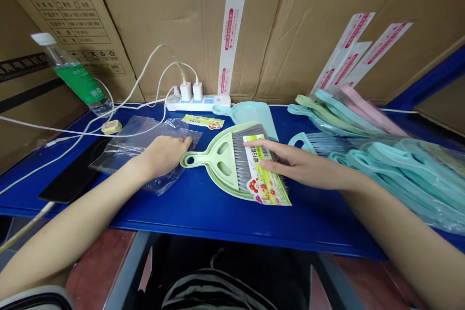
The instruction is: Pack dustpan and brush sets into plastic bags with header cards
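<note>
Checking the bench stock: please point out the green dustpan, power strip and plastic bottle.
Green dustpan (236, 189): head view, on the pan below the brush.
Power strip (221, 100): head view, on its right end.
Plastic bottle (80, 82): head view, on its green label.

Illegibly small print on card label (267, 179)

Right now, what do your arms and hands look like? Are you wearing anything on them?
My bare left hand and bare right hand wear no gloves, and no ring, watch or cable shows on them. My left forearm and right forearm have no sleeves over them. A curved pale edge with a dark stripe shows in the bottom left corner, perhaps a sleeve, but I cannot tell.
</note>
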`<control>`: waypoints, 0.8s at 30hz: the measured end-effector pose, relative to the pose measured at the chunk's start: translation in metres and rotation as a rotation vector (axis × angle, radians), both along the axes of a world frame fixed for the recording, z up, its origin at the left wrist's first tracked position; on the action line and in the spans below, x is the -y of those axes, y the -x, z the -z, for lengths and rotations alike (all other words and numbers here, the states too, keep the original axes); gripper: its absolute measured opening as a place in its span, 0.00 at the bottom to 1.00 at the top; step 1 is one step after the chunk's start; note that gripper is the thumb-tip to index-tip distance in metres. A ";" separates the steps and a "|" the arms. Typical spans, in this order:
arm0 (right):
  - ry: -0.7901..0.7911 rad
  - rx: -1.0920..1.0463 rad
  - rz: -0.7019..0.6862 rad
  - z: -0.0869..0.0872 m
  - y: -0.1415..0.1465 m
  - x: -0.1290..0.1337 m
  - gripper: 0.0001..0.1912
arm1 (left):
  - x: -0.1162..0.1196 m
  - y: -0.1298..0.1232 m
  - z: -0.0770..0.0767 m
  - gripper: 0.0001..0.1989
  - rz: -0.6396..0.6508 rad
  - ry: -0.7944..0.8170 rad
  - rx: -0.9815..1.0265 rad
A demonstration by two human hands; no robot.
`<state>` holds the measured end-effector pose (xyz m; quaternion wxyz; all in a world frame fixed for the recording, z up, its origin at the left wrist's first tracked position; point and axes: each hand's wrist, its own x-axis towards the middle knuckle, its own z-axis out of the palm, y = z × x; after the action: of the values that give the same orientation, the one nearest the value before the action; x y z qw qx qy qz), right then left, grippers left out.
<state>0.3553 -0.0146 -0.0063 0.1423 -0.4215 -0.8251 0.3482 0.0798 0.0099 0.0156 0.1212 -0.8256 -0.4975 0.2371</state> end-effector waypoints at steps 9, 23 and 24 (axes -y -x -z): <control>-0.016 0.035 0.004 0.000 -0.001 0.000 0.31 | 0.000 0.000 0.001 0.21 0.005 0.008 0.002; -0.082 0.097 0.001 -0.002 0.000 0.006 0.31 | 0.003 -0.003 -0.002 0.22 -0.018 0.008 -0.009; -0.077 0.104 -0.004 -0.003 0.000 0.006 0.32 | 0.003 -0.004 -0.002 0.22 -0.020 0.009 -0.014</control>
<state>0.3558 -0.0209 -0.0035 0.1145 -0.4318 -0.8450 0.2941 0.0834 0.0072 0.0173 0.1184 -0.8196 -0.5036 0.2463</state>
